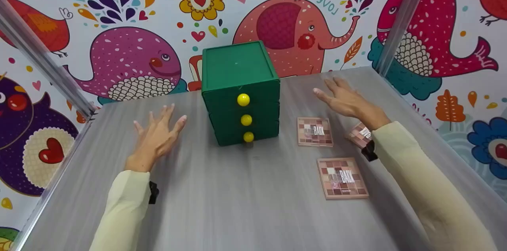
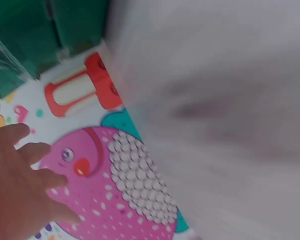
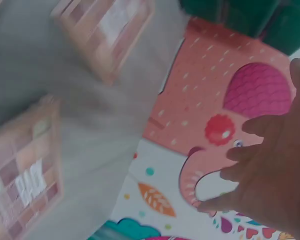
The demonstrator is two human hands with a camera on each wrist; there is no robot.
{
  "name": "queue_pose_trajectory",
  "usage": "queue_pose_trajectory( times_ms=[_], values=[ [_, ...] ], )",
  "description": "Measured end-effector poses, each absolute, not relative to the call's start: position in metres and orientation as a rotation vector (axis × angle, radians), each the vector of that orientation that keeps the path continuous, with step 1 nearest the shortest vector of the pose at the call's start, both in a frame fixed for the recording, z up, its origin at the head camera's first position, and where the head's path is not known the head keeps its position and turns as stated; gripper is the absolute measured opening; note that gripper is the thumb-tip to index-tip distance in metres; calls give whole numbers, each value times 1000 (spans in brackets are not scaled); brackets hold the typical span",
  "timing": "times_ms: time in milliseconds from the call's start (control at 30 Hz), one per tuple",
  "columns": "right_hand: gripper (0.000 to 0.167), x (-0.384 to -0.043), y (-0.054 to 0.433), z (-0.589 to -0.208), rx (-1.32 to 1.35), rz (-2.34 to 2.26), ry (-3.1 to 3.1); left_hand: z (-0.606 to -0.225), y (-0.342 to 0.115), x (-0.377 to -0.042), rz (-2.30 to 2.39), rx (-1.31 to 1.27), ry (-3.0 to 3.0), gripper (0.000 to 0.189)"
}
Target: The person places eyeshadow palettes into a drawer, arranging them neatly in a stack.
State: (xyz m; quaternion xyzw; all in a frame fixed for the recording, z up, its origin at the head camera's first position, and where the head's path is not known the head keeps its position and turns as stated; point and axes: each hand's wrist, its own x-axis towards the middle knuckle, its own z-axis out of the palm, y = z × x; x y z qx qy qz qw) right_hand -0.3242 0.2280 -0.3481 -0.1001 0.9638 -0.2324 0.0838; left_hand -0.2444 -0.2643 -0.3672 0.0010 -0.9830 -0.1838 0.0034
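Observation:
A green box of drawers (image 1: 240, 65) with three yellow round knobs (image 1: 243, 99) stands at the back middle of the table. To its left, my left hand (image 1: 156, 140) hovers over the table with fingers spread, holding nothing. My right hand (image 1: 346, 98) is raised on the other side, fingers extended and nothing in them. Below that hand lies an eyeshadow palette (image 1: 315, 132). A second palette (image 1: 343, 178) rests nearer the front, and a third palette (image 1: 360, 135) is partly hidden by the right wrist. In the right wrist view, two palettes show blurred at the left.
The grey table (image 1: 237, 203) is bounded by walls printed with cartoon animals (image 1: 134, 59). Metal posts (image 1: 404, 21) rise at the back left and back right corners. A dark wrist device (image 1: 370, 151) sits at the right cuff, another (image 1: 153, 192) at the left.

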Motion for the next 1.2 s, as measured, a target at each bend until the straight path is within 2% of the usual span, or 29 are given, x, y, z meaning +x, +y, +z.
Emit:
queue_pose_trajectory(
  times_ms=[233,400,533,1033,1200],
  values=[
    [94,-309,210,-340,-384,-854,2729,-355,-247,-240,-857,-62,-3013,79],
    [96,-301,200,-335,-389,-943,2638,-346,-238,-241,-1060,-113,-2933,78],
    [98,-298,188,-330,-378,-975,2594,-339,-230,-244,-1196,-49,-2894,81],
    [82,-282,126,-313,-335,-1436,2125,-311,-200,-263,-1885,118,-2670,77],
    [77,-284,104,-313,-239,-1588,1918,-294,-199,-277,-1990,109,-2553,72]
  ],
)
